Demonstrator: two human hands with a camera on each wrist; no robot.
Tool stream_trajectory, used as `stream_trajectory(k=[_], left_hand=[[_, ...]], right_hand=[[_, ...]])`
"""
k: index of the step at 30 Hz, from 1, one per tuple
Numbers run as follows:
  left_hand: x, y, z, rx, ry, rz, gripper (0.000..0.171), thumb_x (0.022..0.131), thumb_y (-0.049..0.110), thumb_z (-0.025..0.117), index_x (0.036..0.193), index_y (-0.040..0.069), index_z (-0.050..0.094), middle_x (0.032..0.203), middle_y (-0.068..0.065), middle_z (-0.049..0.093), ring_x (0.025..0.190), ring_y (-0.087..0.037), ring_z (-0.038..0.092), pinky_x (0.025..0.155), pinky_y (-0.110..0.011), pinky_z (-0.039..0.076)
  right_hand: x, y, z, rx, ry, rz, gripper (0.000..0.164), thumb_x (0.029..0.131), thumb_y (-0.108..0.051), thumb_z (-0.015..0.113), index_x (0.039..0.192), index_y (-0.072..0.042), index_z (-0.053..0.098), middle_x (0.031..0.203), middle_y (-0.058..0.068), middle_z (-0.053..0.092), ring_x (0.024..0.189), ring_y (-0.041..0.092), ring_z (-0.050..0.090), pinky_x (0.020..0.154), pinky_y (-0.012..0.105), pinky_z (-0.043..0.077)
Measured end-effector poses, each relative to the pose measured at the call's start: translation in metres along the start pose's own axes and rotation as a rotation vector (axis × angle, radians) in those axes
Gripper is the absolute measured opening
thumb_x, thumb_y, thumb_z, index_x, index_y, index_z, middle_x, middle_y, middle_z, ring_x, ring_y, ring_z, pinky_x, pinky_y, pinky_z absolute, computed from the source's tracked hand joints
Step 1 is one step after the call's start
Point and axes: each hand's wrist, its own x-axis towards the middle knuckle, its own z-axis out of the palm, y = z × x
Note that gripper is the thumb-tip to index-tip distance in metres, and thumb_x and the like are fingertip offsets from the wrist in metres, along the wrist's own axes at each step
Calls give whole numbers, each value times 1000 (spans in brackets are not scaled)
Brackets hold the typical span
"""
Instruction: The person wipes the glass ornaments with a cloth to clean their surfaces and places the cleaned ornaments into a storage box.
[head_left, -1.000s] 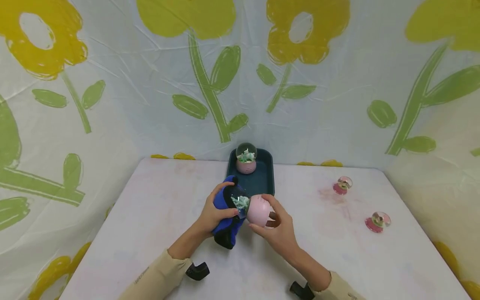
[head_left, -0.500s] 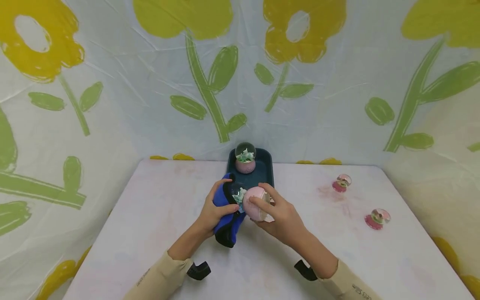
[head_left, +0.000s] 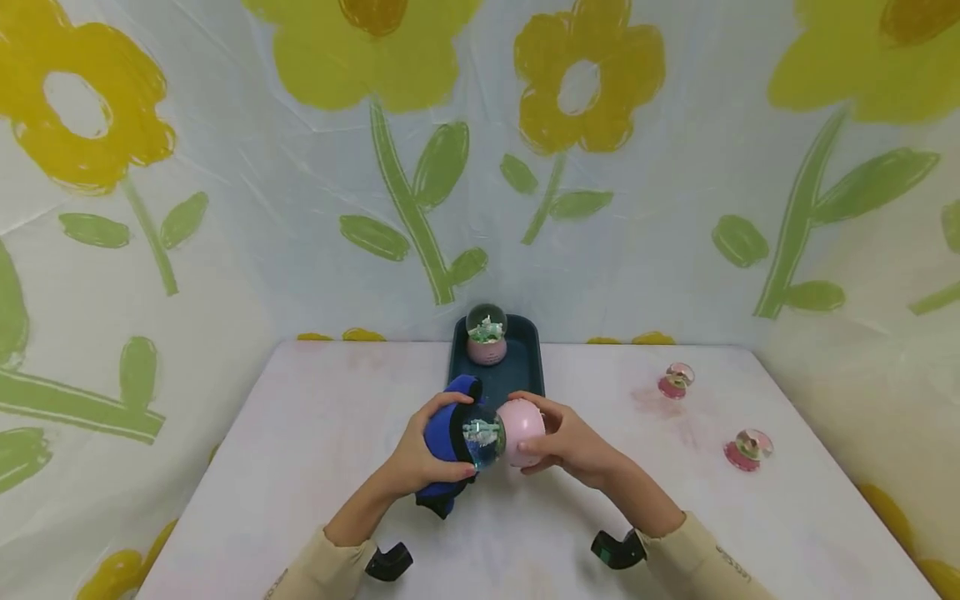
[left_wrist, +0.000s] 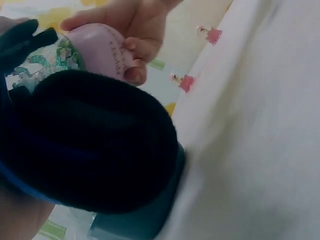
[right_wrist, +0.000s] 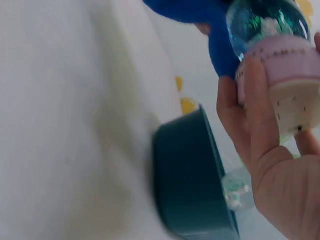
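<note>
A snow globe (head_left: 522, 433) with a pink base and clear dome is held on its side above the table, between both hands. My right hand (head_left: 573, 442) grips the pink base, fingers along its far edge and thumb on the near side. In my left hand (head_left: 411, 460) is a blue cloth (head_left: 441, 433) with black edging, cupped against the dome (head_left: 480, 437). The left thumb lies along the dome's near side. Dark fabric (left_wrist: 95, 135) fills much of the left wrist view. From the right wrist, the base's pale underside (right_wrist: 295, 107) shows.
A dark teal tray (head_left: 521, 371) stands at the table's back, just beyond the hands. Inside it is another pink-based snow globe (head_left: 487, 335), upright. Two small pink-based clear ornaments (head_left: 677, 381) sit at the right. Black bent pieces (head_left: 390, 562) jut out by both wrists.
The right fingers have shifted round the pink base, and the globe has turned. More of its dome shows beside the cloth now. The head view has tilted slightly upward.
</note>
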Motion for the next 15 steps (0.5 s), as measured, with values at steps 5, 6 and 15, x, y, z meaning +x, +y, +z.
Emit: stream_trajectory(k=[5, 6, 15], left_hand=[[0, -2, 1, 41, 51, -45, 74, 69, 14, 86, 133, 25, 50, 136, -10, 43, 119, -40, 42, 85, -49, 47], [-1, -4, 2, 39, 69, -69, 74, 69, 14, 86, 133, 25, 50, 136, -10, 42, 119, -39, 42, 86, -49, 47], [3, -12, 7, -101, 223, -273, 70, 75, 21, 83, 135, 31, 49, 138, -13, 39, 116, -40, 45, 83, -48, 50]], right_hand=[[-3, 13, 14, -36, 129, -56, 67, 83, -4, 75, 142, -11, 43, 129, 21, 44, 106, 37, 55, 73, 53, 53], [-3, 16, 17, -70, 161, -73, 69, 81, -4, 77, 141, -12, 44, 128, 21, 45, 103, 36, 56, 73, 52, 54], [-3, 12, 28, -947, 309, -617, 77, 63, -11, 92, 131, -19, 57, 140, 11, 49, 104, 28, 63, 72, 33, 56]])
